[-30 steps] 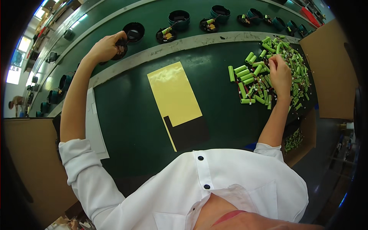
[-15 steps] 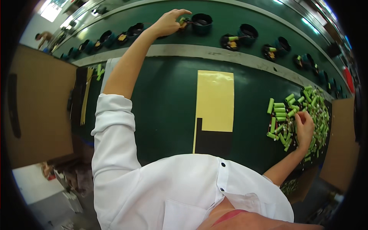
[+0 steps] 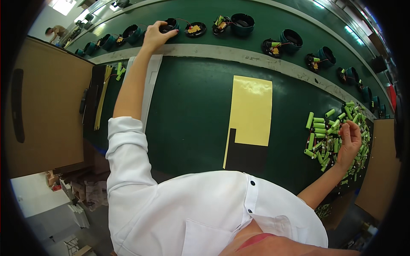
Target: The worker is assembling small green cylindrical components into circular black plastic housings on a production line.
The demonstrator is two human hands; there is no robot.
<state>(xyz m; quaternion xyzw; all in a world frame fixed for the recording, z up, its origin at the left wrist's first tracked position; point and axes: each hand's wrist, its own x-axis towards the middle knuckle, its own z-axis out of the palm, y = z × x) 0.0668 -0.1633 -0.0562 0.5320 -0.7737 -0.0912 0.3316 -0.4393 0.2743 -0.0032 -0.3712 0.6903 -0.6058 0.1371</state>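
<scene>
My left hand (image 3: 156, 36) reaches to the far belt, its thumb and fingers curved around the rim of a dark teal cup-shaped housing (image 3: 171, 26). A wire runs from that housing to a round black part (image 3: 195, 29) with a yellow piece on it. To the right lies another black part (image 3: 221, 24) with a green cell, beside a second teal housing (image 3: 242, 25). My right hand (image 3: 350, 143) is closed, fingertips pinched, over the pile of green cylindrical battery cells (image 3: 319, 131). What the pinch holds, if anything, is too small to make out.
A yellow sheet (image 3: 252, 111) over a black one lies mid-table. Several wired housings (image 3: 291, 40) line the green belt (image 3: 265, 17), behind a pale rail (image 3: 205, 52). Cardboard panels (image 3: 47, 106) stand at both sides. Another person (image 3: 55, 33) is far left.
My left hand has left the black part with the green cell and moved left to another teal housing. My right hand stays at the cell pile. The view has shifted slightly.
</scene>
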